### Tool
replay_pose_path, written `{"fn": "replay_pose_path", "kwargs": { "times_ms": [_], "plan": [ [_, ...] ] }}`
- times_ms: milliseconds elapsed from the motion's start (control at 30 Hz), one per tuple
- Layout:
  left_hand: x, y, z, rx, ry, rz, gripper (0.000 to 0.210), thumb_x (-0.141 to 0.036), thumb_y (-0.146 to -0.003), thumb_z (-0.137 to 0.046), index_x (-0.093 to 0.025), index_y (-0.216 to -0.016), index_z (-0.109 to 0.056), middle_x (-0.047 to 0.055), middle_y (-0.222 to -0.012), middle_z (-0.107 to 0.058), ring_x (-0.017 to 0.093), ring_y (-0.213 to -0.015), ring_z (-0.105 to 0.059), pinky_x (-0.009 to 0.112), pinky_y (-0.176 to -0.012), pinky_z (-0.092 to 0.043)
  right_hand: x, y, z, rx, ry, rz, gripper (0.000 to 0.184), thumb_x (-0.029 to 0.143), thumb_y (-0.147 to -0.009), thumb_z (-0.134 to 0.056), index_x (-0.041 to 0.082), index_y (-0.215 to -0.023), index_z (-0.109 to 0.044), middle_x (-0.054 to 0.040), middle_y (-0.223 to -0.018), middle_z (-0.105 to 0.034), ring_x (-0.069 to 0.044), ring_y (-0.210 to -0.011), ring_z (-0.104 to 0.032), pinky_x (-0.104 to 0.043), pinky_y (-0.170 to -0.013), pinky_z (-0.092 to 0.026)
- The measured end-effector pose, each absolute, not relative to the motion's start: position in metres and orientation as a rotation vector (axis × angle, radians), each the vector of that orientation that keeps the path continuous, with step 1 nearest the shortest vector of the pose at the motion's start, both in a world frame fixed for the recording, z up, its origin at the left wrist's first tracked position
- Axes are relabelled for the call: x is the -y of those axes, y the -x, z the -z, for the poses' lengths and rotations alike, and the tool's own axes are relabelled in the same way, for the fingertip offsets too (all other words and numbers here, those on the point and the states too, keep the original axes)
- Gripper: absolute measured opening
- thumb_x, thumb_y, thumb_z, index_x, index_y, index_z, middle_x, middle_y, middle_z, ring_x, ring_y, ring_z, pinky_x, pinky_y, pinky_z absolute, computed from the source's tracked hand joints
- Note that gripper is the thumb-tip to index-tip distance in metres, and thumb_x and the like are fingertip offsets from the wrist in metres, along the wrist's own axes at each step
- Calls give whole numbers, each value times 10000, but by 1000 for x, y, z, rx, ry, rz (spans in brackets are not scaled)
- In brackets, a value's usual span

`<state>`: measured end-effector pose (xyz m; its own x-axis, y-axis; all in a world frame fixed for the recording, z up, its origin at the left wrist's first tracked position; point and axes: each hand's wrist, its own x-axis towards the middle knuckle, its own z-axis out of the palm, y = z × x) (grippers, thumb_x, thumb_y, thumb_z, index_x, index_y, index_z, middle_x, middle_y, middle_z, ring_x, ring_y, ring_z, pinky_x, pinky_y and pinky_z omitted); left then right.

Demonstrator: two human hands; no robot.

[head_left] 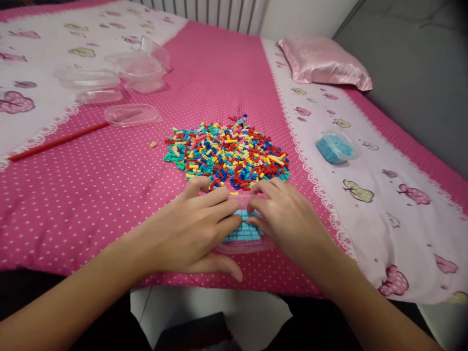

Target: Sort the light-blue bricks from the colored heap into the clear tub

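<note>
In front of me on the bed stands a clear plastic container (244, 246) with light-blue toy bricks (243, 233) packed in rows inside. Over its left side is my left hand (201, 224), thumb stretched out and fingertips touching the bricks. My right hand (280, 207) reaches in from the right with bent, parted fingers at the bricks; no piece shows between them. Just beyond the container lies a heap of small multicoloured bricks (230, 151). The fingers cover part of the container's rim and contents.
Clear containers and lids (141, 66) are grouped at the back left. Nearer, a red stick (62, 141) lies by a clear lid (133, 115). A container of blue bricks (336, 147) is on the right. A pink pillow (325, 63) rests by the grey wall.
</note>
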<state>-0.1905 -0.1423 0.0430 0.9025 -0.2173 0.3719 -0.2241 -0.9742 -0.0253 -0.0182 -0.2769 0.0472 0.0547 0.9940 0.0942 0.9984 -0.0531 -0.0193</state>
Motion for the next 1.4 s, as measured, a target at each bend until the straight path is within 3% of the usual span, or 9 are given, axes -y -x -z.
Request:
{"fn": "replay_pose_path", "kwargs": {
  "times_ms": [433,633,700,833,900,1100,1400],
  "plan": [
    [132,195,-43,344,-3053,-668,674,-713,-985,-306,-150,-1041,-674,69,-954,-668,217,-888,-528,416,-890,-269,278,18,-47,2069,2182,70,132,208,-792,-800,178,-892,-720,-76,-1003,-679,-285,-946,-612,-411,-767,-479],
    [129,195,-42,321,-3009,-665,686,-726,-979,-300,-157,-1088,-667,56,-946,-654,213,-871,-514,428,-884,-264,282,13,-51,2028,2112,43,31,188,-891,-700,186,-888,-731,-80,-1065,-691,-237,-932,-637,-363,-771,-489],
    [128,195,-43,289,-2948,-624,641,-685,-1004,-288,-179,-1145,-656,50,-950,-648,206,-876,-510,421,-877,-265,283,10,-52,2002,2067,32,87,202,-937,-646,197,-916,-731,-77,-1104,-687,-217,-960,-634,-346,-805,-491],
    [129,193,-45,102,-2814,-641,359,-366,-1081,-335,-261,-1298,-601,17,-943,-640,172,-892,-504,373,-832,-273,282,6,-54,1952,1914,34,128,224,-990,-568,189,-985,-690,-83,-1079,-676,-215,-992,-608,-363,-862,-485],
    [130,191,-46,23,-2764,-687,324,-282,-1073,-380,-265,-1326,-582,-6,-894,-633,152,-850,-505,347,-797,-278,280,7,-55,1921,1835,57,131,219,-1009,-531,178,-1022,-655,-84,-1048,-668,-207,-987,-600,-360,-868,-482],
    [136,189,-44,-161,-2562,-769,248,-302,-1037,-519,-237,-1275,-547,-43,-967,-704,129,-877,-607,325,-826,-322,268,20,-56,1762,1627,54,19,165,-976,-589,172,-994,-590,-41,-968,-645,-146,-954,-599,-278,-851,-478],
    [139,190,-39,-224,-2307,-788,245,-351,-1030,-537,-239,-1244,-494,-18,-991,-742,149,-902,-714,333,-849,-422,262,38,-58,1645,1574,-121,97,141,-911,-691,198,-973,-644,34,-896,-719,-93,-800,-659,-225,-781,-506]
  ]
}}
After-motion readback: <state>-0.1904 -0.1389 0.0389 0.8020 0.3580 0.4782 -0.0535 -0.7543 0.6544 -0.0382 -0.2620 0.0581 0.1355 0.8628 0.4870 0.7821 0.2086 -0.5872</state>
